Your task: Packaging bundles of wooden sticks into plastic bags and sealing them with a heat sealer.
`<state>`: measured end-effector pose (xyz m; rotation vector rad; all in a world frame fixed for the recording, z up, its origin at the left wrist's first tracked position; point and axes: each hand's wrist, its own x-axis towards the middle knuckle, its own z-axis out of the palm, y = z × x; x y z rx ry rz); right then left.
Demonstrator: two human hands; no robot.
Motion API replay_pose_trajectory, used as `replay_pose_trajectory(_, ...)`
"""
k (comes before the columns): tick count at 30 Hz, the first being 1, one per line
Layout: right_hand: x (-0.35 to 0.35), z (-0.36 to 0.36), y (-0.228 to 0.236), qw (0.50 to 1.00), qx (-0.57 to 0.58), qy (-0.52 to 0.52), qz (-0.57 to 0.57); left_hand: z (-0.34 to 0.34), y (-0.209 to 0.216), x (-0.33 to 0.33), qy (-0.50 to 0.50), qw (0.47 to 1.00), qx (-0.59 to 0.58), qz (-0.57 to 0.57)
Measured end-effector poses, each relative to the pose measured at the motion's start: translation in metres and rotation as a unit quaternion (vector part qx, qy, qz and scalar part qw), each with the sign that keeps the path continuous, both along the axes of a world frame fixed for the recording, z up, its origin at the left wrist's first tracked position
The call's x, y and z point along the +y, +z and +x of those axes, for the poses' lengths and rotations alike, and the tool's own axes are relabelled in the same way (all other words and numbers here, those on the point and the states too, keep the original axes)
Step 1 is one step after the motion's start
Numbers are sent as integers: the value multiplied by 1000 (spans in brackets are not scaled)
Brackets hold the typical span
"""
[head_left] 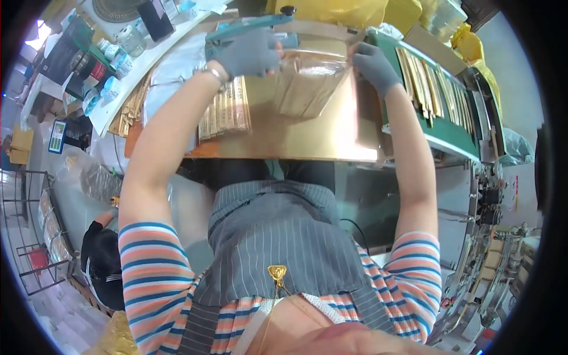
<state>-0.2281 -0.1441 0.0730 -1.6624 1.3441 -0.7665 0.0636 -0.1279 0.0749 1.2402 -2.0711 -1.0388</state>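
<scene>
A clear plastic bag (309, 83) with flat tan pieces inside lies over the brown tabletop (266, 139), stretched between my two gloved hands. My left hand (251, 54), in a grey glove with bare fingertips showing, is closed at the bag's upper left corner. At its upper right corner, the fingers of my right hand (374, 66) pinch the plastic. Just beyond my left hand sits a blue bar-shaped device with a lever, perhaps a bag sealer (260, 26). Below my left wrist, a row of thin tan strips or packets (228, 112) rests on the table.
On the right, a green tray (438, 127) holds rows of tan slats (421, 83). More tan pieces (135, 109) and clear plastic sheets (168, 89) lie at left. A white shelf (142, 65) carries jars and bottles. Behind my left elbow is another person in black (102, 254).
</scene>
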Motion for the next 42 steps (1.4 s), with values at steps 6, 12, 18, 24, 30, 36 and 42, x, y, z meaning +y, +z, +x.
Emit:
replay_pose_trajectory(6,50,38,54,876,124,17,-466,-12,59,43,-26,995,91,-32)
replay_pose_trajectory(12,28,78,19,923,73,78,-370,2,50,36,76,952,160,-249)
replay_pose_trajectory(18,-107,107,-64,805,349,33,-478,15,-120,-19,134,946,235,180)
replay_pose_trajectory(24,-201,146,-68,908,220,-101,-343,25,-178,-62,198,877,336,281)
replay_pose_trajectory(30,-210,143,-98,899,312,-104,-290,43,-185,-104,239,869,317,295)
replay_pose_trajectory(36,-215,147,-126,897,343,-129,-249,36,-149,-87,267,842,362,297)
replay_pose_trajectory(42,-212,150,-122,901,339,-132,-236,35,-165,-92,279,840,385,261)
